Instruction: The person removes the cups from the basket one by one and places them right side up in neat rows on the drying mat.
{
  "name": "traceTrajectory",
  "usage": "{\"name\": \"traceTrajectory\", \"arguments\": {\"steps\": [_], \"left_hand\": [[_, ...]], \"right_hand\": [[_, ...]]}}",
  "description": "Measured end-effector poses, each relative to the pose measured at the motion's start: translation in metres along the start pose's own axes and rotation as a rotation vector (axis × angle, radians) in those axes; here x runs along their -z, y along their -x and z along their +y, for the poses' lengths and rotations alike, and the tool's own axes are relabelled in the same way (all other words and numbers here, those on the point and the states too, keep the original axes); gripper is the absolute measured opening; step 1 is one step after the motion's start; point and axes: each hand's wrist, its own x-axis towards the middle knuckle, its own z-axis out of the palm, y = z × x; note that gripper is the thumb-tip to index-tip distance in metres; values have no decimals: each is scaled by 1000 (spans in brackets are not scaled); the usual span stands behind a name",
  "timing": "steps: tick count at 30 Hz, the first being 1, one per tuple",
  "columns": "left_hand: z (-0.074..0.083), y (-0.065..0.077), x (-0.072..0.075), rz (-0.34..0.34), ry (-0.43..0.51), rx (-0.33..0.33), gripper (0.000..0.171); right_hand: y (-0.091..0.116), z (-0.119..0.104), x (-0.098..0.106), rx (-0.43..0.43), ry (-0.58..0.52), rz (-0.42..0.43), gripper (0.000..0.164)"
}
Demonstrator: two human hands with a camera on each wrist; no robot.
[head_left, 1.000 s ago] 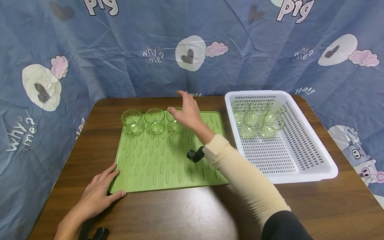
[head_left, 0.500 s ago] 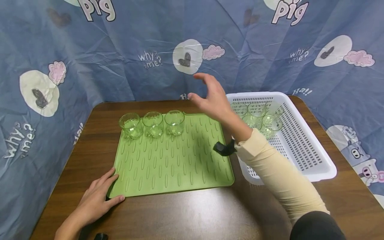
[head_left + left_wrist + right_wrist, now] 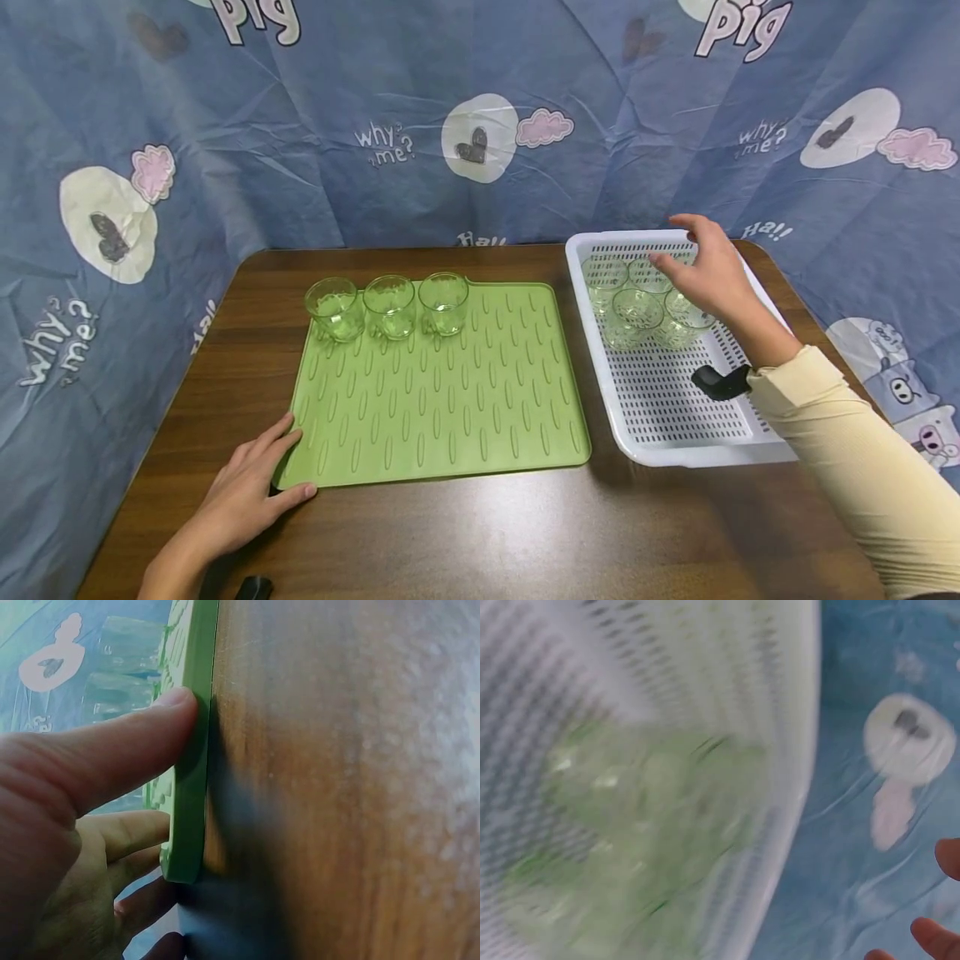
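Observation:
Three green-tinted glass cups, the rightmost glass cup (image 3: 444,304) among them, stand in a row along the back left of a green drying mat (image 3: 450,400). My left hand (image 3: 243,492) rests at the mat's front left corner; in the left wrist view its thumb (image 3: 142,746) lies against the mat's edge. Above the back of a white perforated basket (image 3: 705,457) hovers my right hand (image 3: 712,271), thumb and fingers apart, holding nothing. Beneath and beside it in the basket stand several more glass cups (image 3: 637,312), partly hidden by the hand. The right wrist view shows these blurred.
The mat and basket lie side by side on a brown wooden table (image 3: 480,533), a narrow strip of wood between them. A blue printed cloth (image 3: 337,125) hangs directly behind the table. Each wrist wears a black camera mount (image 3: 720,382).
My right hand has moved rightward, away from the third cup on the mat, across to above the basket. The left hand has stayed at the mat's corner.

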Motion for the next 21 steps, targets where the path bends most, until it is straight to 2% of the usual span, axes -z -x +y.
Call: {"name": "traceTrajectory", "arguments": {"steps": [4,8,12,21], "left_hand": [[0,1,0,-6,0,3,86],[-1,2,0,4,1,1,86],[-2,1,0,11,1,-4,85],[0,1,-1,14,-2,-8,84]], "right_hand": [[6,30,12,-138,17,-75,69],[9,49,20,-206,24,-91,73],[12,58,23,-230,35,-98,75],[22,76,19,-256,46,-270,80]]}}
